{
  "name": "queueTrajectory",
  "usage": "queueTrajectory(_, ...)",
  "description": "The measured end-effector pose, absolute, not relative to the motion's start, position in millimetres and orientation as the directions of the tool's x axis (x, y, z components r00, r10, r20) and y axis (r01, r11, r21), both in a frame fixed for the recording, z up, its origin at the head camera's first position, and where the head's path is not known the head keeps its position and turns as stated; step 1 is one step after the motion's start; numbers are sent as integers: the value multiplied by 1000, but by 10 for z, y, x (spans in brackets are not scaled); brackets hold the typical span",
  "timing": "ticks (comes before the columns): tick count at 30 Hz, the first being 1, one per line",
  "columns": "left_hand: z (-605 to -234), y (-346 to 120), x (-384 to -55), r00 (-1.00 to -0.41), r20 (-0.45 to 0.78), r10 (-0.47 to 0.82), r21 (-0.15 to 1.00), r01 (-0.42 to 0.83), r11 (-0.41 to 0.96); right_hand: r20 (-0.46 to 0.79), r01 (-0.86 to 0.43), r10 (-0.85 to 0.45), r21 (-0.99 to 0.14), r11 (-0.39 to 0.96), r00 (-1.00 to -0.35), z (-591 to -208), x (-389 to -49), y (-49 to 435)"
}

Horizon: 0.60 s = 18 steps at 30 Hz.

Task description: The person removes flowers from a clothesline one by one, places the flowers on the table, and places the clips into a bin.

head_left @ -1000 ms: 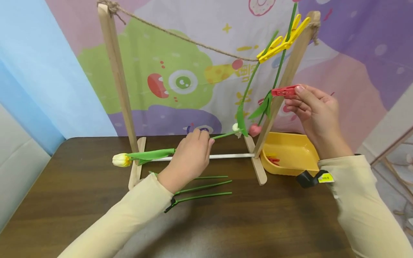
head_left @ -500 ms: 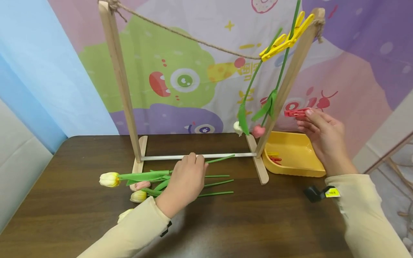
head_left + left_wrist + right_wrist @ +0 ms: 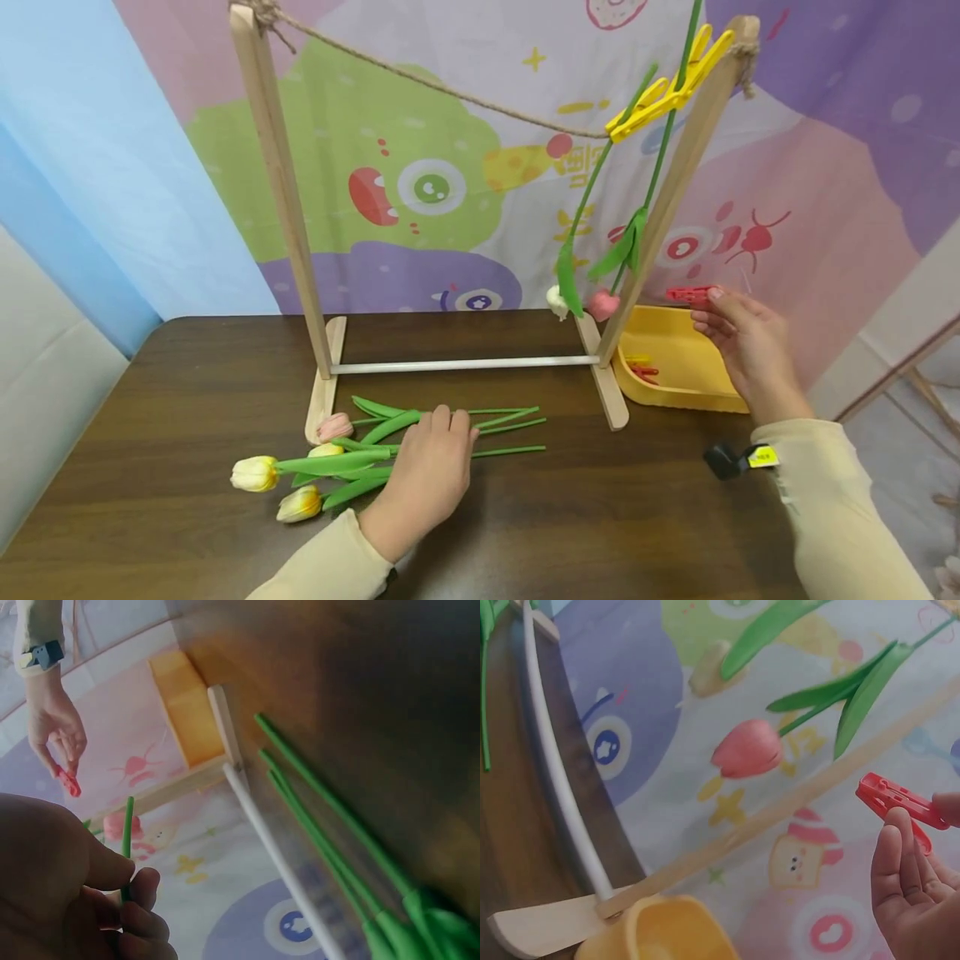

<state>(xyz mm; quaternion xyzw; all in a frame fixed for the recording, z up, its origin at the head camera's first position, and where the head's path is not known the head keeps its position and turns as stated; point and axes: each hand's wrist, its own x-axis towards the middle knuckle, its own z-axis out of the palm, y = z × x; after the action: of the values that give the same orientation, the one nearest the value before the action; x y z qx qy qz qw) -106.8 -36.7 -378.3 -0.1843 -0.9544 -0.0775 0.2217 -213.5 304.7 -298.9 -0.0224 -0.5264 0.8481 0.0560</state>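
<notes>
My left hand (image 3: 431, 462) pinches the green stem (image 3: 127, 825) of an artificial yellow tulip (image 3: 255, 473), low over other tulips on the table. Its bloom points left and its stem tip comes out right of the fingers. Among the lying flowers are a pink tulip (image 3: 335, 427) and another yellow one (image 3: 300, 504); the hand covers parts of their stems. My right hand (image 3: 753, 350) holds a red clothespin (image 3: 900, 801) between thumb and fingers, above the yellow tray. On the rope, yellow clothespins (image 3: 652, 108) hold a white tulip (image 3: 557, 302) and a pink tulip (image 3: 748, 748) head down.
A wooden frame with a left post (image 3: 281, 192), a right post (image 3: 678, 179) and a white crossbar (image 3: 465, 364) stands at the back of the table. Twine (image 3: 450, 96) sags between the posts. The yellow tray (image 3: 693, 400) beside it contains several clothespins (image 3: 642, 368).
My left hand has brought the yellow tulip down and toward me, from the crossbar to the lying flowers. The right hand has lowered the red clothespin, away from the right post.
</notes>
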Motion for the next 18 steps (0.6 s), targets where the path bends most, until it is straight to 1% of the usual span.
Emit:
queueTrajectory(3, -3842, -362, -1016, -846, 434, 310, 77, 377, 923, -11, -40, 111, -896, -442, -994, -3070, -2161, 3077)
queueTrajectory(9, -3936, -353, -931, -864, 403, 301, 118, 375, 919, -77, 17, 134, -915, -403, -988, -3235, -2219, 3126)
queueTrajectory(18, -4031, -328, -863, -878, 388, 280, 129, 353, 927, -187, 118, 163, -926, -358, -969, -3461, -2313, 3190)
